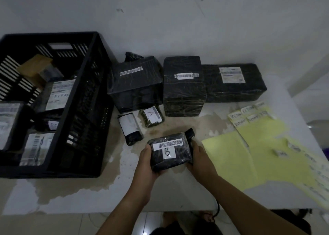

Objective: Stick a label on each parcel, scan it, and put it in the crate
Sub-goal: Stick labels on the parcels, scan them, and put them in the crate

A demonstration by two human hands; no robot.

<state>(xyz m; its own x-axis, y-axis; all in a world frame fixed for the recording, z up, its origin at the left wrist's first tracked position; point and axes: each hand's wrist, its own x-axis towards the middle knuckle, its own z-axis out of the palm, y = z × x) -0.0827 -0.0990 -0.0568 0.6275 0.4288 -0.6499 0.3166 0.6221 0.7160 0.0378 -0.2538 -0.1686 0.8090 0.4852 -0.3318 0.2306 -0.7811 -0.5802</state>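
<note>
Head view. Gripping parcel B (pixel 169 153) at both ends with left hand (pixel 147 161) and right hand (pixel 200 159), fingers curled round it, low over the counter (pixel 160 190). Showing only a barcode strip and a "B" tag, so judged not yet labelled or scanned. Just beyond: parcel A (pixel 151 116) beside a white-labelled small parcel (pixel 130 128). Behind those: 3 large parcels (pixel 184 87) along the wall. To the right: yellow label sheets (pixel 249 154) carrying unused RETURN labels (pixel 245 117). To the left: crate (pixel 85 119) holding at least 4 parcels, some marked RETURN. Judged near halfway, with 6 parcels outstanding.
</note>
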